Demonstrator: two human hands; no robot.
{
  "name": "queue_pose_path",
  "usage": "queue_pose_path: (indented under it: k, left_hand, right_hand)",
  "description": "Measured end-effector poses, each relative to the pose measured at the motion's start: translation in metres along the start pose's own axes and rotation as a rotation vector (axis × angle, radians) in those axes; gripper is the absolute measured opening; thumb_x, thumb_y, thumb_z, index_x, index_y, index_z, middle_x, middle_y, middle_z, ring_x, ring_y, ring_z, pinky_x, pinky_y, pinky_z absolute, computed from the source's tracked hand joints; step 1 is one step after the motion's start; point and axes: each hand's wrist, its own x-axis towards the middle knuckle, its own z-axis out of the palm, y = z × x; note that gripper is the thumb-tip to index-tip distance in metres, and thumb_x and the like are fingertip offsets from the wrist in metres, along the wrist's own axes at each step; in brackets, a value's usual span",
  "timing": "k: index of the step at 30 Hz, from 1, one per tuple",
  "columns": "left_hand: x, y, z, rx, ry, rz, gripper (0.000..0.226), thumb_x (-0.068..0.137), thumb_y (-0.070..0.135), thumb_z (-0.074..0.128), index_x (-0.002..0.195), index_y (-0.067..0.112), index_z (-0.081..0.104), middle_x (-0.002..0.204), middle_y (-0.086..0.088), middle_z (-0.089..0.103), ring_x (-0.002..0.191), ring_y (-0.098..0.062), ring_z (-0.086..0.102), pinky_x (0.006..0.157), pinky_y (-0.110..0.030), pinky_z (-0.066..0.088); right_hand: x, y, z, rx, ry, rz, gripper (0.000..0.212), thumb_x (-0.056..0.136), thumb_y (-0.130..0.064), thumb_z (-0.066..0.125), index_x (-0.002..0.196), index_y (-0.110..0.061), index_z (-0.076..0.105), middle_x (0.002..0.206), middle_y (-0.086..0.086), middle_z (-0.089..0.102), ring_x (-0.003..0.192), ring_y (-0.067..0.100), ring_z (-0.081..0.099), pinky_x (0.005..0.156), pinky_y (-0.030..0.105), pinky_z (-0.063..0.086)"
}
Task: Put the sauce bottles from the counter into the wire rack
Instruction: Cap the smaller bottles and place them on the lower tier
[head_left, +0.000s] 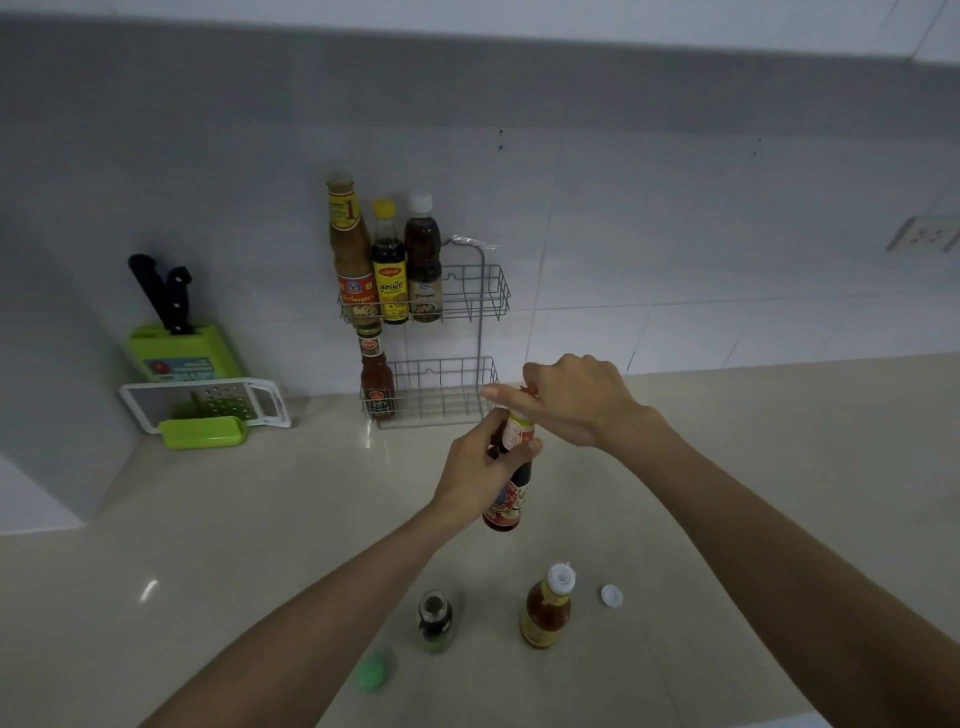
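Observation:
A two-tier wire rack (485, 291) stands against the tiled wall. Three sauce bottles (388, 260) fill the left of its upper tier, and a red chilli sauce bottle (376, 382) stands at the left of the lower tier. I hold a dark sauce bottle (511, 491) above the counter in front of the rack. My left hand (480, 475) grips its neck, and my right hand (576, 397) is closed over its red cap. On the near counter stand an orange sauce bottle (546, 608) with its white cap off and a small green-tinted bottle (434, 621), also uncapped.
A loose white cap (611, 595) lies right of the orange bottle; a green cap (372, 671) lies near the front edge. At the left wall are a green knife block (179, 345) with black-handled knives and a white-and-green grater (208, 410). A wall socket (924, 235) is at far right.

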Motion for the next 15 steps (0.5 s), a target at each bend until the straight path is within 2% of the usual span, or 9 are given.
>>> queue_pose_path:
  k: [2,4,6,8,15]
  left_hand:
    - [0.0,-0.004,-0.011,0.03,-0.019,0.005,0.022,0.079,0.046,0.066,0.098,0.037,0.058,0.092,0.012,0.07,0.088,-0.002,0.064,0.078,-0.028,0.051]
    - [-0.002,-0.009,-0.018,0.068,-0.029,0.012,0.021,0.08,0.045,0.066,0.096,0.034,0.057,0.09,0.007,0.07,0.085,-0.007,0.065,0.078,-0.031,0.053]
    - [-0.005,-0.015,-0.022,0.075,-0.026,0.009,0.021,0.081,0.043,0.066,0.097,0.033,0.058,0.089,0.006,0.069,0.084,-0.008,0.065,0.078,-0.031,0.053]
    - [-0.007,-0.018,-0.025,0.074,-0.03,0.004,0.021,0.081,0.042,0.065,0.098,0.032,0.058,0.09,0.006,0.069,0.086,-0.01,0.065,0.08,-0.032,0.053]
    - [-0.009,-0.016,-0.021,-0.017,0.083,-0.015,0.019,0.082,0.037,0.066,0.097,0.026,0.059,0.087,0.001,0.071,0.08,-0.009,0.064,0.079,-0.034,0.052]
  right_hand:
    - [-0.001,0.005,-0.008,0.342,-0.105,0.033,0.075,0.079,-0.084,0.017,0.106,-0.024,0.052,0.069,-0.002,0.057,0.072,0.022,0.059,0.065,0.037,0.045]
    - [0.002,0.008,-0.013,0.545,-0.207,-0.018,0.05,0.088,-0.071,0.037,0.11,-0.028,0.052,0.081,-0.003,0.064,0.08,0.019,0.061,0.07,0.033,0.049]
    - [0.007,0.009,-0.012,0.486,-0.278,-0.126,0.029,0.092,-0.048,0.055,0.109,-0.025,0.058,0.087,-0.005,0.063,0.082,0.016,0.059,0.067,0.024,0.045]
    - [0.009,0.006,-0.009,0.482,-0.304,-0.156,0.02,0.091,-0.034,0.062,0.106,-0.02,0.063,0.083,-0.006,0.061,0.076,0.013,0.056,0.062,0.022,0.041]
    - [0.017,-0.012,-0.003,0.377,-0.229,-0.186,0.023,0.091,-0.037,0.062,0.094,-0.015,0.054,0.074,-0.01,0.05,0.072,0.015,0.051,0.057,0.024,0.035]
